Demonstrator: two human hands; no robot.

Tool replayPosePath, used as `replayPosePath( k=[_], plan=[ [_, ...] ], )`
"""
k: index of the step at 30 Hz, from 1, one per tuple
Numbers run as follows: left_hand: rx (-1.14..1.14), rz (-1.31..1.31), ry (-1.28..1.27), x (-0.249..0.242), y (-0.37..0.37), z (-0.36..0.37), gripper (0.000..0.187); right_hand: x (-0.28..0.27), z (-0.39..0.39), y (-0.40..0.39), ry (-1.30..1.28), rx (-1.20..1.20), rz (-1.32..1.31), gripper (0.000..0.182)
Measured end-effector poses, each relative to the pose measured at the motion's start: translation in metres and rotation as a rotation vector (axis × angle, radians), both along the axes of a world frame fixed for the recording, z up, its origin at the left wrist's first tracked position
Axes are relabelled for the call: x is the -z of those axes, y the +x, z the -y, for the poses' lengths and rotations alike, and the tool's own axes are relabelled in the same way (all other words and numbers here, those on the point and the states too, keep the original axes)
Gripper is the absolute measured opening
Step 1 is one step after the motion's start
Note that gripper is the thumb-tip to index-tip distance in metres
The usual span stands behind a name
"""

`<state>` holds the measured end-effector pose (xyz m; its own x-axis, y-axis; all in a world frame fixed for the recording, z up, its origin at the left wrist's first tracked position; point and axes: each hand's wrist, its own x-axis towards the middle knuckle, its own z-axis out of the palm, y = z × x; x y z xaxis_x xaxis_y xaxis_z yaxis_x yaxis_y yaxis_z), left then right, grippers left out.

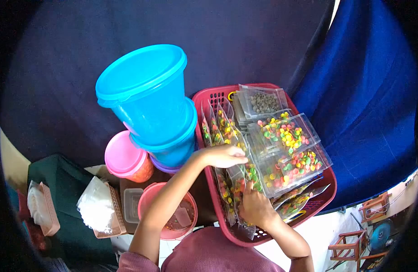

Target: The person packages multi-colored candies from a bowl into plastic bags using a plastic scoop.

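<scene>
Both hands are inside a red plastic basket (333,192) filled with clear plastic packets of small colourful round pieces. My left hand (224,156) is closed at the upper edge of a packet in the left-hand row, its fingertips partly hidden. Lower in the same row, my right hand (257,206) is closed around the near end of a packet (253,174). Packets in this row stand on edge. Flat packets of red, yellow and green pieces (288,136) lie to the right of my hands. At the basket's far end lies a packet of dark grey-brown pieces (264,102).
Left of the basket, a blue lidded tub (145,95) sits on another blue tub (181,131). Nearby are a pink-lidded jar (126,154), an open pink tub (190,206) with a scoop, and a clear container (132,204). A woven tray (116,211) holds plastic bags.
</scene>
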<state>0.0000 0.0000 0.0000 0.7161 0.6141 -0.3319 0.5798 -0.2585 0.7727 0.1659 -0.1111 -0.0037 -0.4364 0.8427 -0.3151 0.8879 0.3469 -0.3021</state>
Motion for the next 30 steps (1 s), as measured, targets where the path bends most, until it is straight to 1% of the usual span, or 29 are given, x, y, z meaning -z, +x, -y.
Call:
replayPosePath(
  k=[1,3,5,6,7,9,11,13,14,15,16,17,18,19,21,22,23,24,25,27,28,29,30],
  plan=[
    [-0.177,0.229,0.096,-0.004,-0.009,0.019,0.042,-0.005,-0.002,-0.003,-0.017,0.031,0.009,0.052],
    [-0.451,0.663,0.090,-0.010,-0.030,0.068,0.040,0.001,0.008,-0.023,-0.062,0.069,-0.022,0.050],
    [-0.579,0.872,0.131,-0.015,-0.039,0.110,0.037,0.013,0.000,-0.032,0.105,-0.034,0.150,0.048],
    [-0.601,0.935,0.156,-0.008,-0.046,0.125,0.037,0.028,-0.004,-0.034,0.208,-0.092,0.185,0.050],
    [-0.625,0.996,0.183,0.000,-0.052,0.138,0.036,0.046,-0.011,-0.036,0.219,-0.095,0.190,0.050],
    [-0.745,1.073,0.154,0.028,-0.058,0.163,0.035,0.076,-0.019,-0.042,0.249,-0.140,0.238,0.054],
    [-0.914,1.008,0.096,0.058,-0.058,0.185,0.031,0.078,-0.023,-0.047,0.254,-0.131,0.220,0.055],
    [-1.161,0.949,0.070,0.075,-0.048,0.209,0.023,0.080,-0.025,-0.049,0.217,-0.142,0.251,0.053],
    [-1.215,0.984,0.063,0.088,-0.046,0.225,0.022,0.080,-0.023,-0.049,0.240,-0.155,0.247,0.053],
    [-1.271,1.021,0.055,0.104,-0.045,0.241,0.021,0.079,-0.023,-0.049,0.234,-0.129,0.256,0.056],
    [-1.291,1.022,0.073,0.115,-0.044,0.257,0.021,0.082,-0.025,-0.049,0.230,-0.141,0.297,0.057],
    [-1.369,1.031,0.061,0.125,-0.043,0.273,0.020,0.085,-0.028,-0.049,0.228,-0.150,0.336,0.059],
    [-1.446,1.046,0.046,0.128,-0.041,0.285,0.019,0.083,-0.027,-0.048,0.214,-0.131,0.322,0.061],
    [-1.461,1.056,0.063,0.129,-0.038,0.294,0.019,0.077,-0.027,-0.045,0.148,-0.164,0.280,0.053],
    [-1.605,1.022,-0.005,0.128,-0.031,0.314,0.018,0.074,-0.022,-0.046,0.068,-0.109,0.237,0.063],
    [-1.627,0.903,0.069,0.132,-0.028,0.321,0.024,0.081,-0.021,-0.046,0.078,-0.131,0.238,0.063],
    [-1.647,0.912,0.085,0.132,-0.023,0.328,0.024,0.092,-0.022,-0.046,0.085,-0.103,0.228,0.067],
    [-1.604,0.933,0.105,0.130,-0.019,0.332,0.024,0.098,-0.024,-0.045,0.098,-0.079,0.219,0.072],
    [-1.562,0.953,0.128,0.126,-0.014,0.335,0.025,0.097,-0.023,-0.044,0.116,-0.106,0.220,0.072],
    [-1.588,0.950,0.151,0.121,0.004,0.344,0.024,0.093,-0.021,-0.040,0.151,-0.119,0.207,0.068],
    [-1.531,1.009,0.132,0.122,0.014,0.346,0.021,0.091,-0.024,-0.039,0.152,-0.115,0.175,0.069],
    [-1.476,1.058,0.113,0.123,0.022,0.349,0.018,0.086,-0.023,-0.034,0.142,-0.138,0.204,0.067],
    [-1.432,1.066,0.129,0.134,0.031,0.354,0.018,0.087,-0.024,-0.034,0.140,-0.097,0.141,0.066]
  ],
)
